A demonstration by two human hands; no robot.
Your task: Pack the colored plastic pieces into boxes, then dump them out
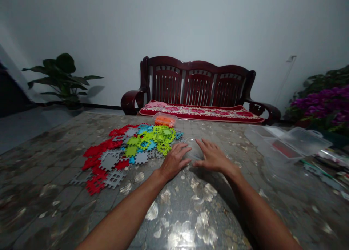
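Observation:
A small clear plastic container or lid (pixel 194 150) lies on the table between my two hands; its exact shape is hard to make out. My left hand (pixel 176 160) is at its left side, fingers stretched forward and thumb apart, near the pile of puzzle pieces. At the right side is my right hand (pixel 212 156), its fingers spread and seemingly touching the edge. Left of my hands lies a loose heap of flat interlocking plastic pieces: red pieces (pixel 96 155), grey pieces (pixel 109 160), lime green pieces (pixel 163 137) and blue pieces (pixel 145 128).
Behind the heap stands a clear box (pixel 165 119) with orange pieces. Stacked clear plastic boxes (pixel 283 148) and small items are at the right. A patterned cover lies on the table (pixel 174 221). Beyond is a wooden bench (pixel 197 82); plants stand on both sides.

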